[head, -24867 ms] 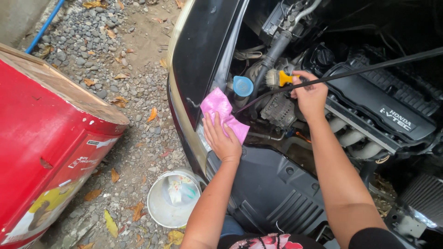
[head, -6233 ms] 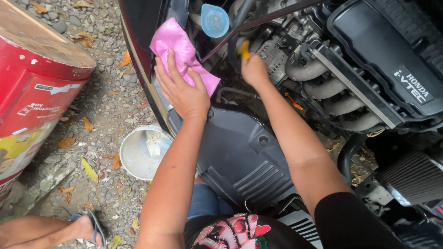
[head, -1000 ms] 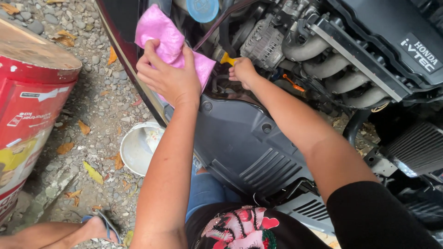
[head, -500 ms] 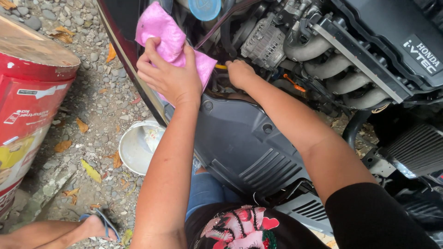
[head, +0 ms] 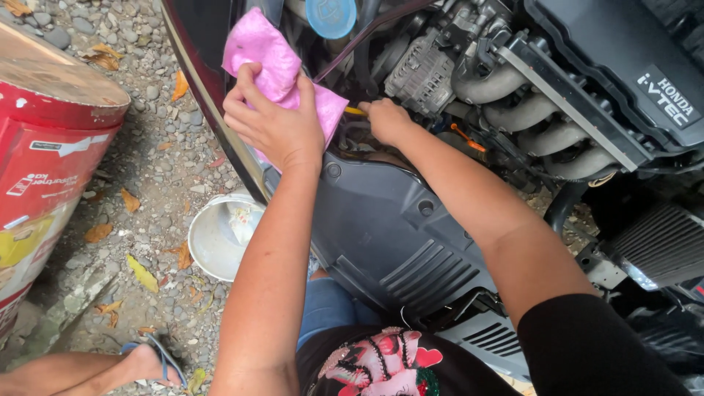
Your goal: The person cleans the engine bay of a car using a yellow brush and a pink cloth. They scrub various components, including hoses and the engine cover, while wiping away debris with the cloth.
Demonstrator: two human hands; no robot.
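Right hand [head: 387, 121] clenched on the yellow dipstick handle [head: 355, 111], pushed low beside the engine [head: 587, 81]; seating looks nearly done. Left hand [head: 275, 125] grips the pink rag [head: 264, 55] on the car's front edge.

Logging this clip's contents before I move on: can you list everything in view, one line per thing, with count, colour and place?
cloth: 1, pink, on the car's front edge under the left hand
dipstick handle: 1, yellow, at the right hand's fingertips, low in the engine bay
reservoir cap: 1, blue, top centre
engine cover: 1, black, upper right
front panel: 1, dark grey plastic, centre
bucket: 1, white, on the gravel beside the car
drum: 1, red, far left
another person's foot in a sandal: 1, bottom left
left hand: 1, gripping the cloth
right hand: 1, closed around the dipstick handle
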